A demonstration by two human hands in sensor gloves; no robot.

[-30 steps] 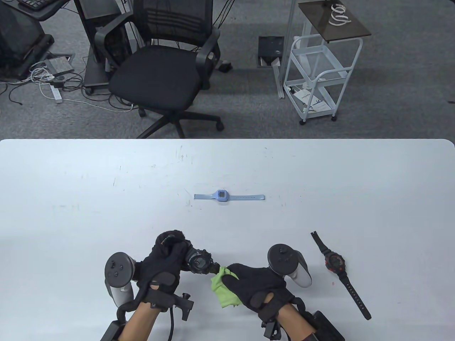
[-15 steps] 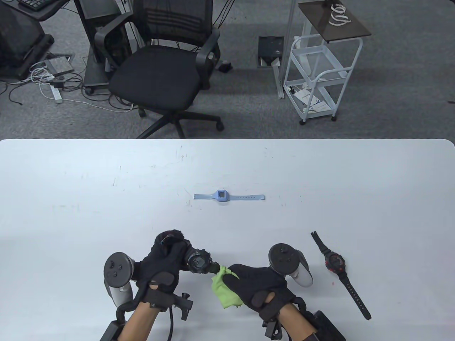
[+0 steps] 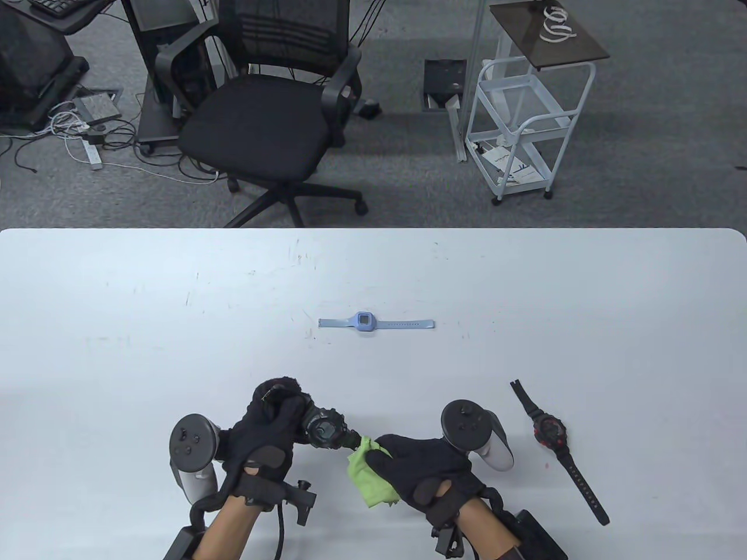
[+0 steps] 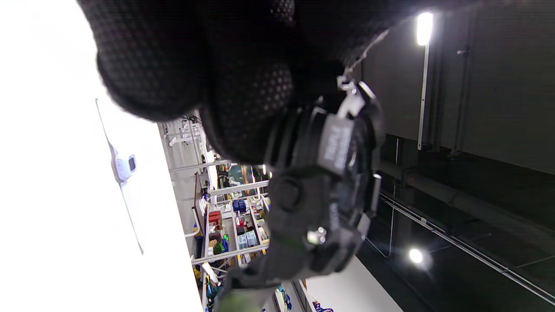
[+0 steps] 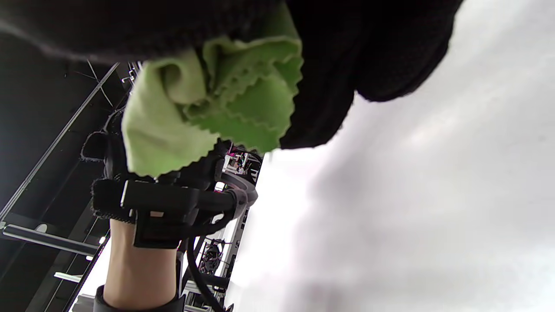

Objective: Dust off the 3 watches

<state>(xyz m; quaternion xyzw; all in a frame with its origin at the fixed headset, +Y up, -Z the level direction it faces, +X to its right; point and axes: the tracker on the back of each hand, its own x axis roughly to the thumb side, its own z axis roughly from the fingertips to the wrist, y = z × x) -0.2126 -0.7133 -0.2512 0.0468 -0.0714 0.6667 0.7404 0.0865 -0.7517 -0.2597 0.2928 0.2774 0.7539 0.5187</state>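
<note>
My left hand [image 3: 274, 417] grips a black digital watch [image 3: 327, 430] above the table's near edge; the left wrist view shows the black digital watch [image 4: 329, 190] side-on under my curled fingers. My right hand [image 3: 411, 464] holds a crumpled green cloth [image 3: 366, 475] against the watch's right strap end. The green cloth [image 5: 212, 104] bunches under my right fingers in the right wrist view. A light blue watch [image 3: 365, 322] lies flat at the table's middle. A black and red watch [image 3: 551, 434] lies flat to the right of my right hand.
The white table [image 3: 117, 326] reaches both side edges of the table view. Beyond its far edge stand a black office chair [image 3: 262, 116] and a white wire cart [image 3: 522, 122] on grey carpet.
The black watch has tilted very slightly in my left hand. Both hands and the cloth stay almost in place.
</note>
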